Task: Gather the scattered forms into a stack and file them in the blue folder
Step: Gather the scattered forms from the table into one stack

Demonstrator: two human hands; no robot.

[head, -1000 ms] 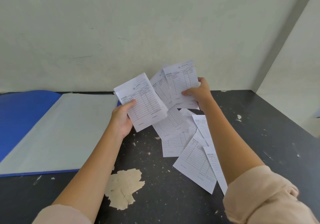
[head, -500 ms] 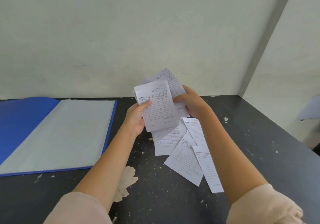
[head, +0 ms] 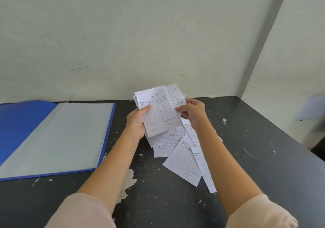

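Note:
I hold a loose bundle of white printed forms (head: pixel 158 111) upright above the dark table. My left hand (head: pixel 136 122) grips its left edge with the thumb on the front sheet. My right hand (head: pixel 192 113) pinches its right edge. Several more forms (head: pixel 182 161) lie overlapping on the table below and to the right of the bundle, partly hidden by my right forearm. The blue folder (head: pixel 107 136) lies open at the left, its pale inner page facing up, well apart from both hands.
The dark table (head: pixel 158 201) has chipped paint patches near the front centre. A pale wall runs along the back and a second wall closes the right side. Something blurred and pale (head: pixel 311 108) shows at the far right edge.
Both hands have brought their separate sheets together into one bundle held between them. The camera has shifted, so the folder and table sit differently in view.

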